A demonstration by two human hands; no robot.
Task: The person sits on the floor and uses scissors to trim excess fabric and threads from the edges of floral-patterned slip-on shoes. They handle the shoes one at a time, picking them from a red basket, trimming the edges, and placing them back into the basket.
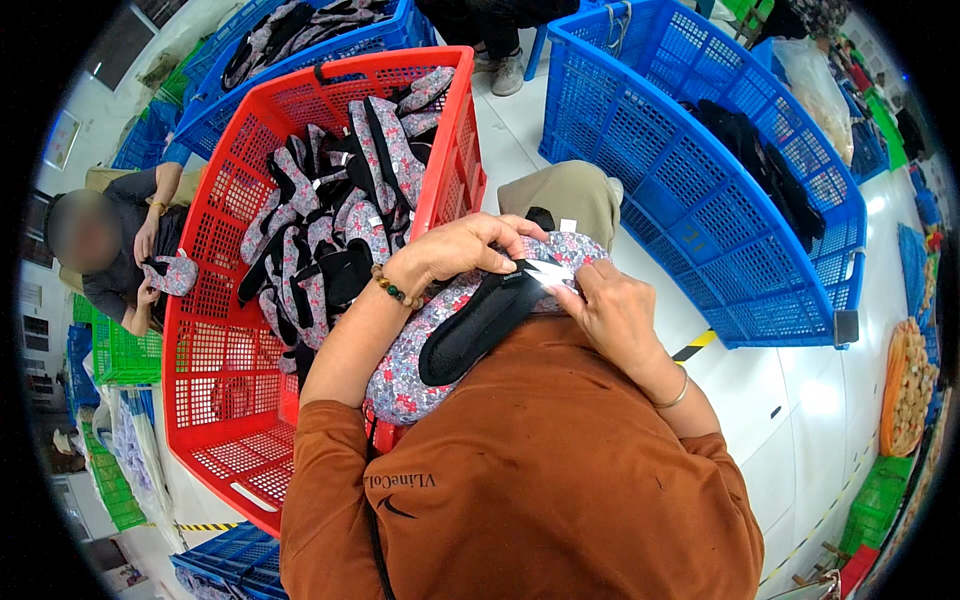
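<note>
Across my lap lies a floral slipper (475, 335) with its black sole turned up, more grey, red-flowered fabric showing around it. My left hand (455, 250), with a beaded bracelet at the wrist, pinches the slipper's far end. From the right, my right hand (615, 310) closes round small scissors (547, 272); only their pale pointed blades show, right at the slipper's edge by my left fingertips. The handles are hidden in the palm. A white tag (568, 226) sticks up from the floral fabric just beyond my hands.
At my left, a tall red crate (225, 340) holds a heap of similar floral slippers (335, 215). Ahead right stands a blue crate (680, 150) with black pieces (760, 170) inside. Another blue crate (300, 75) is behind the red one. A seated person (130, 235) works at far left.
</note>
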